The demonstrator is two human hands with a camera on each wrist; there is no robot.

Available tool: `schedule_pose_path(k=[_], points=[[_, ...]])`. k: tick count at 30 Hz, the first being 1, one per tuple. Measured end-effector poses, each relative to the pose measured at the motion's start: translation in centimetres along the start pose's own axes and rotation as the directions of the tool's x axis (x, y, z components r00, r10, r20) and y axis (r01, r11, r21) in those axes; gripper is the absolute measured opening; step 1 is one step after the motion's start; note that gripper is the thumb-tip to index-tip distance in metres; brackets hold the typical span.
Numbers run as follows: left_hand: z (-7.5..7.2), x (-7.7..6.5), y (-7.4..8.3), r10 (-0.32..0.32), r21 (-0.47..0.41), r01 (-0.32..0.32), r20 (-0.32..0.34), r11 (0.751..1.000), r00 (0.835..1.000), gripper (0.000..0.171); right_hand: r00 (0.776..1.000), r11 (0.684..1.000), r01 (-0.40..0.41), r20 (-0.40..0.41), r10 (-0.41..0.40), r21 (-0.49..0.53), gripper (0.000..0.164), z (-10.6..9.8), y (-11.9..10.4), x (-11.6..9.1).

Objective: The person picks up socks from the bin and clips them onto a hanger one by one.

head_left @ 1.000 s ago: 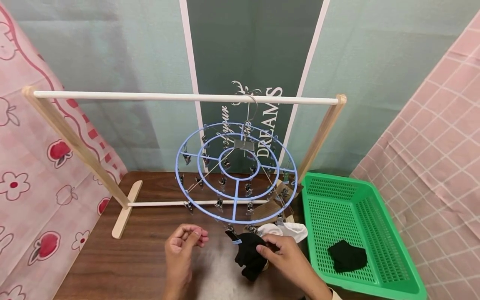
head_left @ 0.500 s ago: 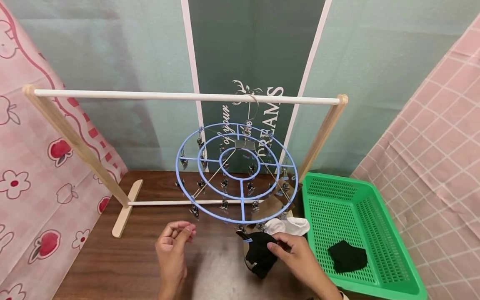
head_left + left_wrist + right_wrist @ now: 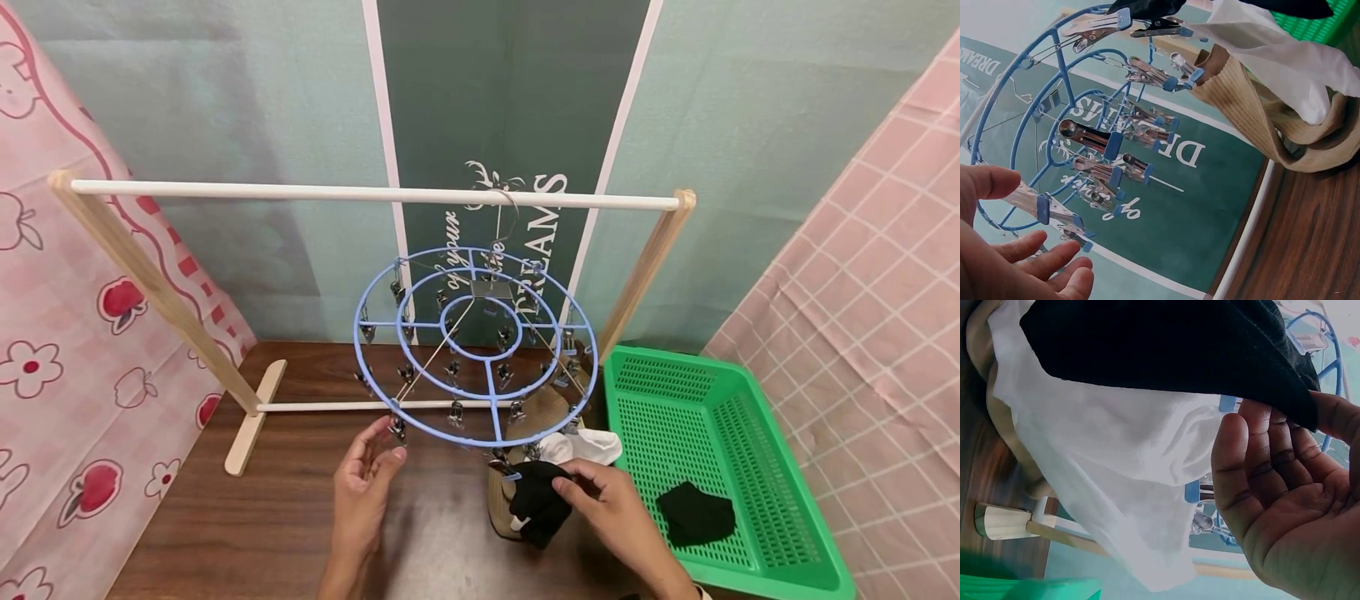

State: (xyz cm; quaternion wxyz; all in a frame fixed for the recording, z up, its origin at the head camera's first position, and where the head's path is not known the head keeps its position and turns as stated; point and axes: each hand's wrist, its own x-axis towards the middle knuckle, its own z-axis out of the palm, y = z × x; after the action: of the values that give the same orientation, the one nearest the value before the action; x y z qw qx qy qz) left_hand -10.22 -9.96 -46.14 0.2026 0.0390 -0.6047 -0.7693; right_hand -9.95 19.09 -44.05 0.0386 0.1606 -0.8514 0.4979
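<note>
Pinched at its edge by my right hand (image 3: 611, 500) is a black sock (image 3: 538, 500), which also hangs from a clip at the front of the blue round clip hanger (image 3: 495, 421). In the right wrist view, thumb and forefinger hold the sock's corner (image 3: 1297, 406). My left hand (image 3: 360, 492) has reached a metal clip (image 3: 397, 430) at the hanger's front left; its thumb and fingers are spread apart around the clip. A white sock (image 3: 596, 447) and a tan ribbed sock (image 3: 1235, 103) hang beside the black one.
A wooden rack with a white rod (image 3: 300, 192) carries the hanger by its hook. At the right stands a green basket (image 3: 817, 533) with another black item (image 3: 696, 514) inside. Several free clips dangle from the rings. A brown wooden table (image 3: 247, 533) lies beneath.
The hanger has turned, carrying the black sock rightward with the right hand still holding it. My left hand first drew back left, then moved up and right to the front-left clip, its fingers spreading.
</note>
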Motion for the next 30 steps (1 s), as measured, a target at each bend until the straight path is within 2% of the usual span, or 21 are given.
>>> schedule_pose_path(k=[5,8,14,20,25,30], points=[[0.1,-0.1,0.0,-0.047,0.025,0.046,0.034,0.999,0.998,0.042,1.0,1.0,0.01,-0.002,-0.01,-0.011,0.006,-0.4,0.2,0.1],[0.1,-0.1,-0.1,-0.042,0.014,0.041,0.049,0.999,0.998,0.04,1.0,1.0,-0.004,-0.01,0.003,-0.027,0.006,-0.6,0.3,0.1],[0.2,-0.2,-0.5,-0.012,-0.057,0.019,0.122,0.998,0.992,0.037,0.999,0.998,-0.03,-0.026,0.029,-0.055,0.006,-1.0,0.2,0.1],[0.4,-0.4,-0.5,0.001,-0.059,0.009,0.159,0.998,0.987,0.034,0.998,0.995,-0.054,-0.028,0.052,-0.078,0.006,-1.5,0.3,0.1],[0.6,-0.5,-0.4,-0.021,-0.051,0.03,0.164,0.998,0.986,0.029,0.994,0.991,-0.106,-0.036,0.104,-0.085,0.005,-1.9,0.4,0.1],[0.6,-0.7,-0.5,-0.02,-0.062,0.033,0.202,0.998,0.979,0.025,0.985,0.982,-0.17,-0.041,0.167,-0.088,0.003,-2.0,0.5,0.0]])
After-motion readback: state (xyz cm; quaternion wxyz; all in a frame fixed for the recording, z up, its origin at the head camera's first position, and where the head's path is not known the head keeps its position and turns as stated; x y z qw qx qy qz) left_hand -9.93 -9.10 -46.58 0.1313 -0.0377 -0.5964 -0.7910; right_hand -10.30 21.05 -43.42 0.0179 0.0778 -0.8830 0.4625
